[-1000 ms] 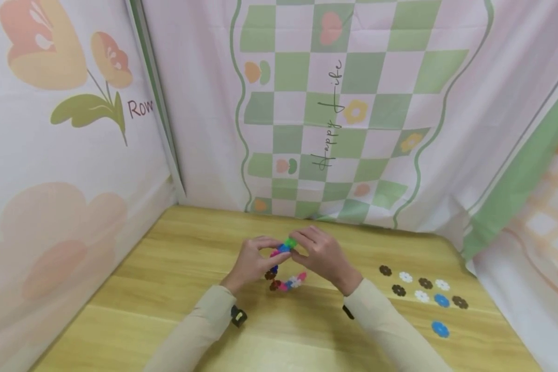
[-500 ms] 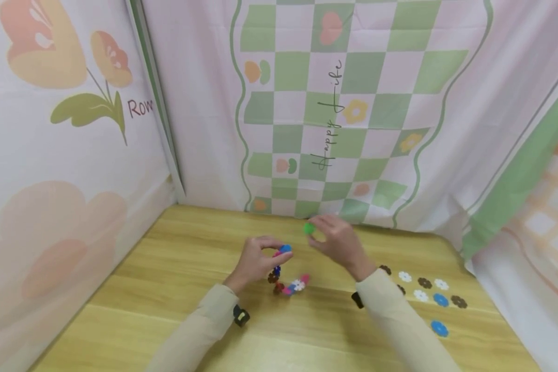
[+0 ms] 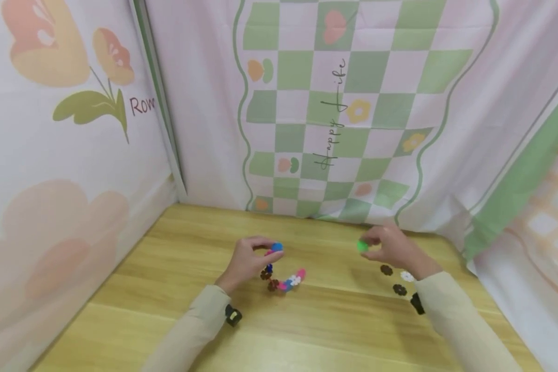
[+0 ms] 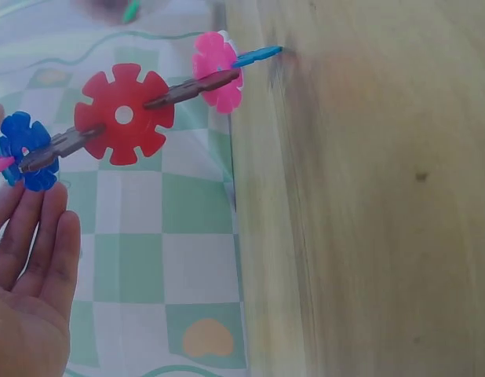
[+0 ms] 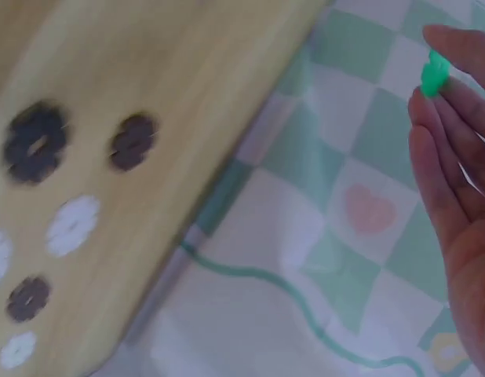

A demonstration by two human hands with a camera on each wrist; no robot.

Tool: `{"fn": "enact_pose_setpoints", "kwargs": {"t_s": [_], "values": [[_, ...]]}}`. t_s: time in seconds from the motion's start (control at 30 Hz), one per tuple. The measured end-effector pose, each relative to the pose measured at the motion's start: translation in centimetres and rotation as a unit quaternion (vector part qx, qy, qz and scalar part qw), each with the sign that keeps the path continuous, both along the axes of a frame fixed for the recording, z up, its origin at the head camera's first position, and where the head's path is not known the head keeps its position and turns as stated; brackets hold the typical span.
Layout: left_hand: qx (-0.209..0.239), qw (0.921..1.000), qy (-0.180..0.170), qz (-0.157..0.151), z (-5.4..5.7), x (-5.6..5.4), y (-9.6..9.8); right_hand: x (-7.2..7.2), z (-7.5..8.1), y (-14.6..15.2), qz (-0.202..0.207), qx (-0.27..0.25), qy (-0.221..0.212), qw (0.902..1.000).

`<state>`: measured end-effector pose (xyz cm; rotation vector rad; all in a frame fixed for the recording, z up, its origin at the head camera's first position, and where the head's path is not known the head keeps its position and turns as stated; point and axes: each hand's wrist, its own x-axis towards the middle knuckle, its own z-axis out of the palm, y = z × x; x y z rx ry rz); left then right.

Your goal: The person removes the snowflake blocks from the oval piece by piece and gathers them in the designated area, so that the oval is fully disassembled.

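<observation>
— Largest item before you?
— Table, wood-grained.
— Your hands?
— Left hand: thumb and fingers pinching the blue end of a chain. Right hand, well apart: fingertips pinching one green disc.
— Chain?
— Multicoloured, curving down from your left hand.
— Smallest?
— Loose discs, brown and white, near your right hand.

"Happy Life" sideways on checkered cloth; "Ro…", rest unclear, on flowered cloth
</observation>
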<state>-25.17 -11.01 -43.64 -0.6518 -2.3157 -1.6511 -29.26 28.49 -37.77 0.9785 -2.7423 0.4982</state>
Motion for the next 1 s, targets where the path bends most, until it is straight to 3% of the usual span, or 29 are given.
{"fn": "enact_pose_setpoints", "kwargs": {"t_s": [0.17, 0.33, 0.6, 0.8, 1.0], "values": [[-0.002, 1.0, -0.003, -0.007, 0.3, 0.1, -0.1, 0.7, -2.0, 2.0, 0.021, 0.038, -0.085, 0.9954], [-0.009, 0.9998, 0.008, -0.016, 0.1, 0.1, -0.2, 1.3, -3.8, 3.2, 0.046, 0.044, -0.121, 0.9906], [-0.009, 0.9995, 0.004, -0.029, 0.4, 0.5, 0.2, 1.5, -5.0, 3.9, 0.055, 0.027, -0.146, 0.9874], [-0.021, 0.9989, 0.015, -0.039, 0.7, 0.5, 0.5, 1.4, -4.8, 3.8, 0.051, 0.037, -0.147, 0.9872], [-0.053, 0.9969, 0.036, -0.047, 1.0, 0.3, 0.9, 1.9, -2.1, 0.7, 0.038, 0.039, -0.093, 0.9942]]}}
